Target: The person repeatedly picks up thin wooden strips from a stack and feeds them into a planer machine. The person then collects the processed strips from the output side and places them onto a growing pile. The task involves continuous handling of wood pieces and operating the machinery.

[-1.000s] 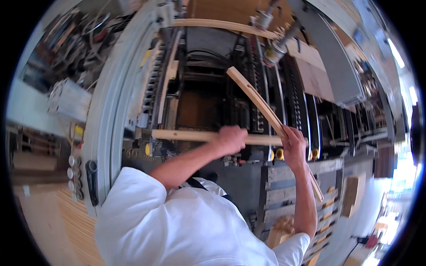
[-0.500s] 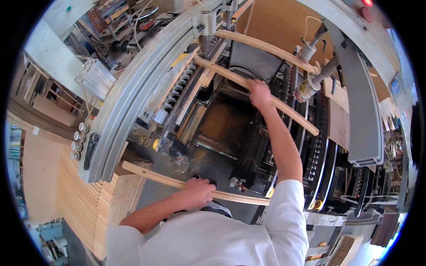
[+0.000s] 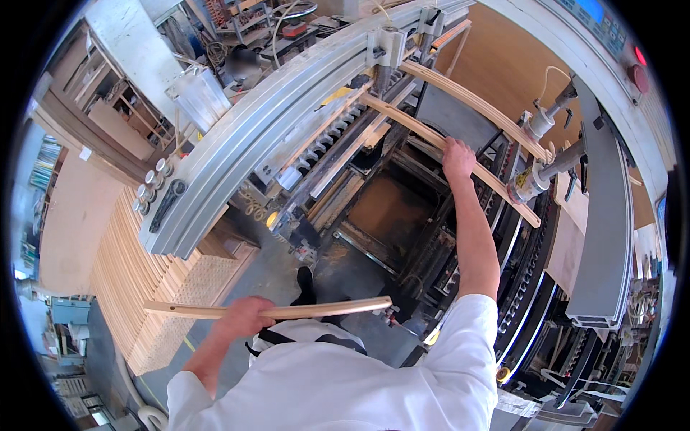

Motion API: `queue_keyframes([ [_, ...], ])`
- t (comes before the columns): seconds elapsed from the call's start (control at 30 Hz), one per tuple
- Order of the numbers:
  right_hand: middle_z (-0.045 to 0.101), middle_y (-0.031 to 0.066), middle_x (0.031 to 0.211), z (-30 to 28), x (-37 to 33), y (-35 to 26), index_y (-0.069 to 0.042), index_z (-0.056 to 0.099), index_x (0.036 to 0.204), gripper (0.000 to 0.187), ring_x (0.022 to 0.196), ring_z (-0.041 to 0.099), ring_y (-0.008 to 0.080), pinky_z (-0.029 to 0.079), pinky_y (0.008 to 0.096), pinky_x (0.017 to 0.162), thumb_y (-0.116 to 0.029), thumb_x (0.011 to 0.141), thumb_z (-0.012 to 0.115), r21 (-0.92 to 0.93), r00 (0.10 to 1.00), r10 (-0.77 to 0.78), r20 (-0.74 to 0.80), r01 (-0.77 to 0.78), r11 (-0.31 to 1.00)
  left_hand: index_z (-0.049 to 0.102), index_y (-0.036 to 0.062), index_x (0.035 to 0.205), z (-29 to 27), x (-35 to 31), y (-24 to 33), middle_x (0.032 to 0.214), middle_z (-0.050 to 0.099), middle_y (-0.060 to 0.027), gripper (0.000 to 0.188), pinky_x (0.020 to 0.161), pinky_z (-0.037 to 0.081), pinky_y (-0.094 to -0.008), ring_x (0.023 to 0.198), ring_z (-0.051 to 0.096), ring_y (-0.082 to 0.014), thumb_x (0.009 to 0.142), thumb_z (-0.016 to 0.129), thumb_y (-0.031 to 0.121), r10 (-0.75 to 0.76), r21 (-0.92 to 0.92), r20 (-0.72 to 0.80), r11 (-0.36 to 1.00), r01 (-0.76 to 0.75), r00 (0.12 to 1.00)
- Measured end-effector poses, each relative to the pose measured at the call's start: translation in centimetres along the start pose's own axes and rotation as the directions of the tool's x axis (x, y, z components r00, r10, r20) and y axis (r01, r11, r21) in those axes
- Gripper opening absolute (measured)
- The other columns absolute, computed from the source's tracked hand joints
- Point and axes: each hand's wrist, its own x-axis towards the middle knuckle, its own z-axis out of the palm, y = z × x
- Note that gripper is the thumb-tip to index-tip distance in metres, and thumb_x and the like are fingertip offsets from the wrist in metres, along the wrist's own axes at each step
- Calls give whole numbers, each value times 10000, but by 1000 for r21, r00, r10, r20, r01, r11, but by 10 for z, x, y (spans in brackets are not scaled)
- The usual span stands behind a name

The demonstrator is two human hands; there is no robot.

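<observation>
Left hand: our left hand (image 3: 246,316) is closed around a pale wooden strip, thumb side toward the body; we cannot make out every fingertip.
Left-hand strip: we carry this length (image 3: 327,309) roughly level just in front of the white shirt (image 3: 359,395), gripping it left of its middle, with a small dark hole near its right end.
Right hand: our right hand (image 3: 458,158) reaches far forward, back upward, fingers curled over a second strip; the undersides of the fingers are hidden from us.
Right-hand strip: we have this piece (image 3: 504,193) slanting across the machine's rails, one end near the grey beam, the other near a clamp cylinder; we cannot tell whether it touches the rails.
Third strip: beyond our right hand we see another length (image 3: 471,100), running roughly alongside, under the cylinders' side of the frame.
Clamp cylinder: we see the nearer one (image 3: 528,183) just beside the right-hand strip's far end.
Grey beam: to our left a ribbed metal beam (image 3: 273,115) slopes across, a black wrench (image 3: 167,205) lying at its near end.
Machine bay: between the rails we look into a dark-framed bay (image 3: 388,208) with a brown, dusty-looking bottom.
Stacked wood: at lower left we have a pile of pale boards (image 3: 136,287), edges in close rows, partly behind the left-hand strip.
</observation>
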Motion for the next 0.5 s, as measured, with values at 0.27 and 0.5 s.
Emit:
queue_keyframes([
  [0.27, 679, 96, 999, -2, 2, -3, -161, 648, 1062, 211, 953, 653, 309, 510, 443, 812, -148, 865, 575, 29, 998, -26, -49, 27, 999, 710, 87, 1034, -11, -53, -46, 937, 704, -131, 357, 813, 509, -399, 914, 658, -321, 735, 790, 266, -219, -120, -115, 971, 205, 969],
  [0.5, 690, 168, 1065, -30, 13, -52, -73, 655, 1114, 293, 1029, 661, 329, 538, 450, 851, -277, 915, 587, 117, 955, 56, 293, -94, 989, 712, 78, 1025, 12, -191, -114, 821, 700, -71, 373, 711, 496, -343, 785, 632, -160, 725, 799, 282, -498, -450, -61, 787, 421, 865],
])
